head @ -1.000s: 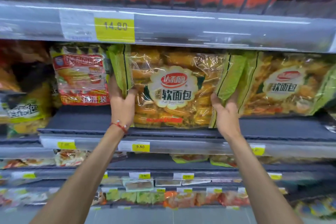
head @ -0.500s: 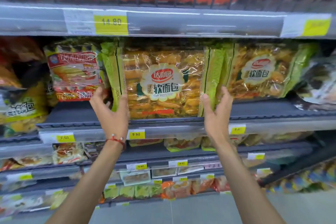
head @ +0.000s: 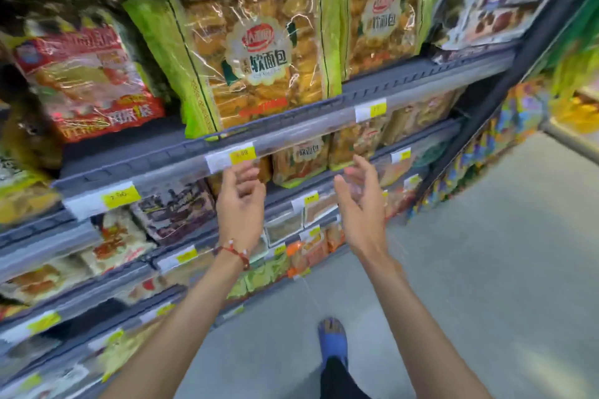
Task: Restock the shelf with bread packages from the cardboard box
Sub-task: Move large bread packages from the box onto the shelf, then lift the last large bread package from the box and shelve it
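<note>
A: What is changing now?

B: Both hands are coming away from the bread package (head: 249,58). A moment ago they were touching its 2 sides. Now the left hand (head: 241,201) and the right hand (head: 359,204) are hanging free, fingers loosely apart, holding nothing.

A: And the package?

B: It is standing on the shelf (head: 405,79), at 12 o'clock from the hands, with a twin package (head: 385,19) just beside it at 3 o'clock. I am judging this 1 placed. The cardboard box is not showing.

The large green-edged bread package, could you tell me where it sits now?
In the head view the bread package stands on the grey shelf, upper centre, between a red package at left and a matching green package at right.
</note>
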Action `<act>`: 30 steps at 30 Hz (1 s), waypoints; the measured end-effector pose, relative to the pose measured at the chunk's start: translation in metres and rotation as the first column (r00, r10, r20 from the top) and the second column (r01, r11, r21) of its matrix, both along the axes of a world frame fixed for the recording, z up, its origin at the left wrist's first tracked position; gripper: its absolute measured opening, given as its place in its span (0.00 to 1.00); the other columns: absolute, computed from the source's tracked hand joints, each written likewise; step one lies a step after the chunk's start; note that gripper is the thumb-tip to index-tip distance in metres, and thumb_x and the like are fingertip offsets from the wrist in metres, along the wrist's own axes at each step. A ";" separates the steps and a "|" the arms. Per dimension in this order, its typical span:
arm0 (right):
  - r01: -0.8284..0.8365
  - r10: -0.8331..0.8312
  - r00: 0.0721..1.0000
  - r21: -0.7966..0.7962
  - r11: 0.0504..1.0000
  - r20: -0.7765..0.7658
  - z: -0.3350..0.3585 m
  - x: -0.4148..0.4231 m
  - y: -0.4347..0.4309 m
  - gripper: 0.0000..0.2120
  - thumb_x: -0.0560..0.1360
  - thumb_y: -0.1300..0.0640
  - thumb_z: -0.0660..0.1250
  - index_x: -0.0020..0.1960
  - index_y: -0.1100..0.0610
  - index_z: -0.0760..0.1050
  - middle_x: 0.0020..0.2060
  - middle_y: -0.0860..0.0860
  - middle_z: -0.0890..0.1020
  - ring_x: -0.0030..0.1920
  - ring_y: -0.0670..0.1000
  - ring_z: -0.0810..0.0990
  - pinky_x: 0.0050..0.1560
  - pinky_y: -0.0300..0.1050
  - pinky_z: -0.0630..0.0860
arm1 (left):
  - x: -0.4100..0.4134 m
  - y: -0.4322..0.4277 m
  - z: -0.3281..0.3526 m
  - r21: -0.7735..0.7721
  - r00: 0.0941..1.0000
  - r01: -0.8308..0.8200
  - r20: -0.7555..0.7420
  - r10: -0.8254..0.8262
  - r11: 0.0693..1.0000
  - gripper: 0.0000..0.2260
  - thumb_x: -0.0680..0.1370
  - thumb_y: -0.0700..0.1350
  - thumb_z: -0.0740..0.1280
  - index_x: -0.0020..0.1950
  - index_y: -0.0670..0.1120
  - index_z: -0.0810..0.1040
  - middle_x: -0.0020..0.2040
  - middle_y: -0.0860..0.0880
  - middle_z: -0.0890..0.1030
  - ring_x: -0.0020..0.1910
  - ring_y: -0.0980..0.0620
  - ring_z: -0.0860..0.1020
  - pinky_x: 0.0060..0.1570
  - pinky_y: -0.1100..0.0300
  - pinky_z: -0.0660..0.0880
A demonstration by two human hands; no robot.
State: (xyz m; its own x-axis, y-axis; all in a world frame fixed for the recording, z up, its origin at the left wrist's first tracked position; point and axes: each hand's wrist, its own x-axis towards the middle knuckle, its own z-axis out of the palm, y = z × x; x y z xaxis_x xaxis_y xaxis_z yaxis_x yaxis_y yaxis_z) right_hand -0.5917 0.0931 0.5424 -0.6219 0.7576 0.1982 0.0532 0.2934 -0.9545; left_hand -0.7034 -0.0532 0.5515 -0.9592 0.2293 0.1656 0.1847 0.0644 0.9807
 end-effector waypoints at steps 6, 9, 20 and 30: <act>0.130 -0.117 0.987 -0.122 0.984 0.106 -0.050 0.112 -0.070 0.19 0.82 0.56 0.68 0.71 0.50 0.70 0.62 0.49 0.79 0.56 0.38 0.78 0.55 0.34 0.74 | 0.070 -0.032 -0.053 -0.161 0.942 0.324 0.149 -0.301 0.932 0.14 0.77 0.33 0.65 0.62 0.40 0.73 0.47 0.53 0.79 0.41 0.68 0.77 0.45 0.70 0.72; 0.215 -0.181 0.958 -0.139 0.967 0.220 -0.074 0.176 -0.098 0.16 0.82 0.58 0.67 0.69 0.53 0.74 0.57 0.48 0.79 0.56 0.46 0.79 0.50 0.31 0.73 | 0.117 -0.040 -0.076 -0.189 0.865 0.484 0.252 -0.434 0.855 0.14 0.74 0.36 0.65 0.59 0.43 0.74 0.47 0.51 0.79 0.38 0.68 0.77 0.42 0.67 0.74; 0.467 -0.348 0.838 -0.224 0.855 0.420 -0.129 0.415 -0.197 0.14 0.82 0.56 0.67 0.67 0.50 0.77 0.61 0.45 0.80 0.58 0.44 0.79 0.51 0.28 0.73 | 0.322 -0.069 -0.149 -0.294 0.583 0.809 0.517 -0.627 0.509 0.15 0.78 0.32 0.65 0.60 0.47 0.73 0.46 0.51 0.80 0.34 0.65 0.78 0.31 0.74 0.71; 0.554 -0.361 0.769 -0.269 0.788 0.528 -0.168 0.609 -0.251 0.14 0.82 0.57 0.68 0.66 0.53 0.78 0.61 0.48 0.82 0.59 0.49 0.81 0.63 0.51 0.79 | 0.503 -0.114 -0.175 -0.254 0.408 0.912 0.651 -0.640 0.322 0.12 0.76 0.38 0.66 0.53 0.55 0.76 0.55 0.47 0.82 0.51 0.49 0.79 0.55 0.54 0.74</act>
State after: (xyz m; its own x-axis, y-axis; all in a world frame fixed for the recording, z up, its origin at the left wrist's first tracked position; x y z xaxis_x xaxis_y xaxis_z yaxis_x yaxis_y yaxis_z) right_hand 0.0168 -0.1576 0.3740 -0.1212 0.9200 -0.3728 0.5082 -0.2651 -0.8194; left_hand -0.2001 -0.1673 0.3760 -0.1899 0.8032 -0.5647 0.0875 0.5867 0.8051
